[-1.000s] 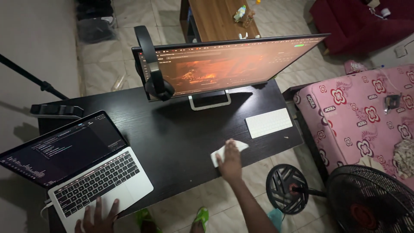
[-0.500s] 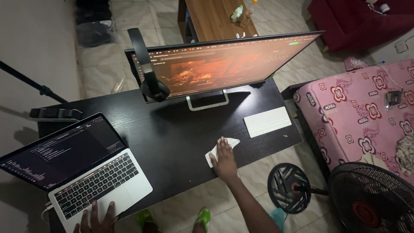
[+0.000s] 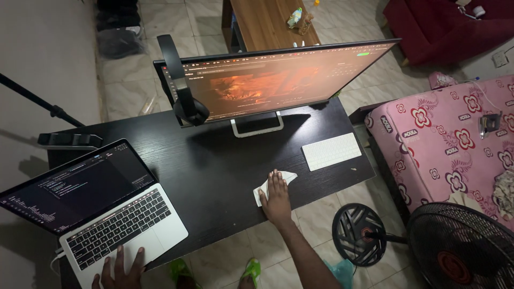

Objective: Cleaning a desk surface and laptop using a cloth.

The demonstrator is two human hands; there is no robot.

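Looks like a home setup, basically a desk squeezed into a living room or bedroom. Black desk on a tiled floor, laptop near left, big monitor at the far edge with headphones hung on its corner, white keyboard to the right. What gives it away as a house: a pink flowered mattress on the right, a black fan near right, a red sofa far right and a wooden table behind the monitor.

Wide monitor at desk rear, orange-lit screen; open laptop front-left, dark screen.
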